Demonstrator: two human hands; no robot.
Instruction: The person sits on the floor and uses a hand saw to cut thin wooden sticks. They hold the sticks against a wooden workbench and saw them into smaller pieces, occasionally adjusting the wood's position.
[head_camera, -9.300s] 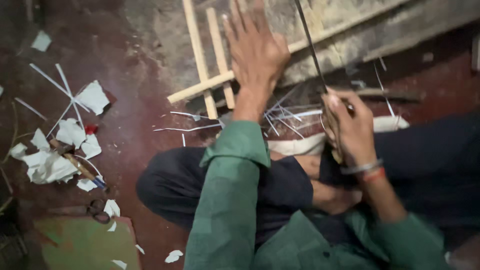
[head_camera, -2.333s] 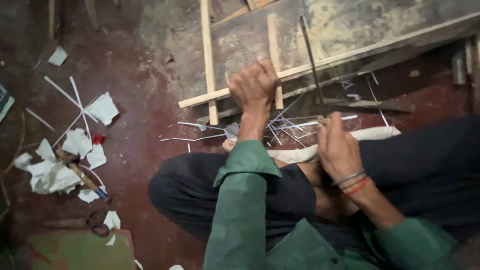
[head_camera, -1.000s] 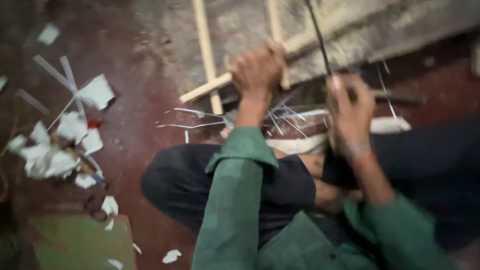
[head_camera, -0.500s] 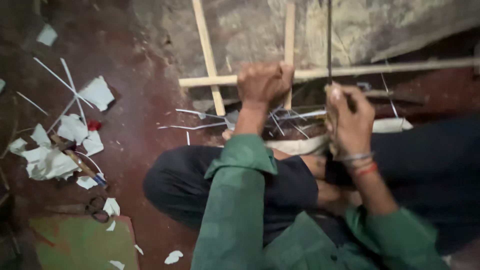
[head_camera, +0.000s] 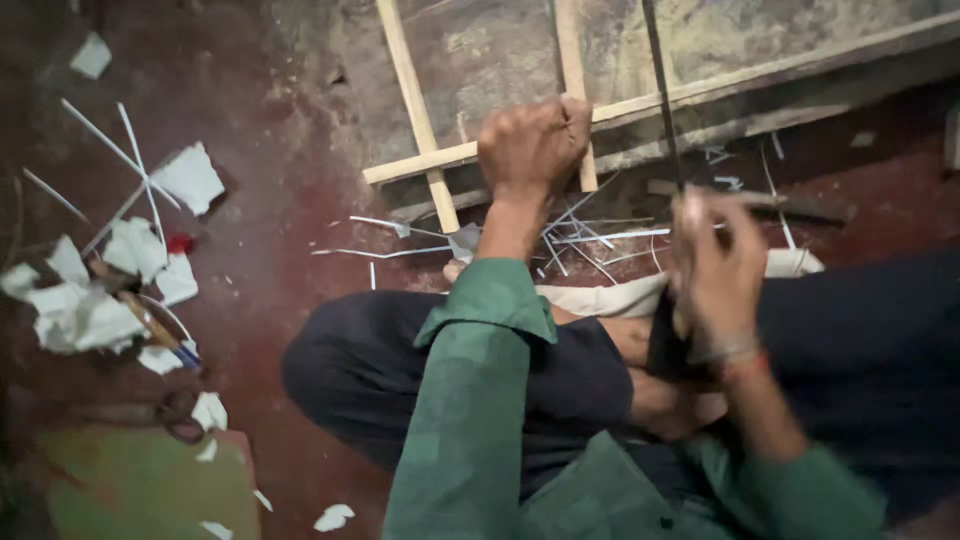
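A person in a green shirt is sitting on a dark red floor (head_camera: 280, 270), the left hand (head_camera: 532, 145) clenching around a pale wooden strip frame (head_camera: 420, 110) lying just ahead. The blurred right hand (head_camera: 715, 265) is gripping a thin dark blade (head_camera: 660, 90), rising upright. White paper scraps (head_camera: 130, 250) are littering the floor's left edge.

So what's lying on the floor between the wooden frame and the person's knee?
In the head view, thin pale slivers lie scattered on the red floor between the wooden frame and the knee.
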